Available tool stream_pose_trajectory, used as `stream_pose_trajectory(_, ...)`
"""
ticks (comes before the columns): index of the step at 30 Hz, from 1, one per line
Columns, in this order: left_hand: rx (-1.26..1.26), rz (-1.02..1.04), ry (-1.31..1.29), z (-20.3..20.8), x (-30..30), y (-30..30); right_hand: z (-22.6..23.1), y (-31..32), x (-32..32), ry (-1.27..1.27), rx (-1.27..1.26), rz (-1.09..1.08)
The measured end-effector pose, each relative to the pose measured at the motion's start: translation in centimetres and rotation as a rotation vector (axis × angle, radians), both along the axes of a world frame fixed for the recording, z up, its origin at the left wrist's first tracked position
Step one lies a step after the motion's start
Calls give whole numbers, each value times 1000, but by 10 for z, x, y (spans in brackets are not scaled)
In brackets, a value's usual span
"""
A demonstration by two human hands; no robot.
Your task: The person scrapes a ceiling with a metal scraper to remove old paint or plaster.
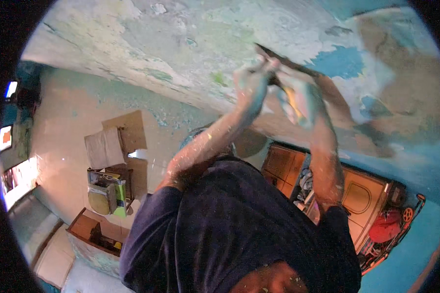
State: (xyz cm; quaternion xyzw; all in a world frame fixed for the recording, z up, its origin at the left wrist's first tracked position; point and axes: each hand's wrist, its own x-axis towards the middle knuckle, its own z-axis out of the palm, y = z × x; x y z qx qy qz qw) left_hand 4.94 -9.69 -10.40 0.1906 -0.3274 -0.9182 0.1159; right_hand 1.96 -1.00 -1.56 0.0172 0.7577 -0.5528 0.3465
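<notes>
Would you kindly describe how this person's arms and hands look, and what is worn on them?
Both forearms are bare and speckled with pale dust and paint flecks. The left hand and right hand are gloveless, coated in whitish-blue residue. Short dark navy sleeves end above the elbows. No watch or jewellery is visible.

Scraper [278,61] handle hidden by blurred fingers [252,80] (both hands).
</notes>
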Motion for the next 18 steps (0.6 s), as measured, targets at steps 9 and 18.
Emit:
stream_pose_trajectory(9, -292, -195, 13, -69, 21, -9, -79, 19, 31, 291, -11, 160)
stream_pose_trajectory(18, -360, -170, 96, -49, 22, -2, -99, 25, 76, 911, 80, -59)
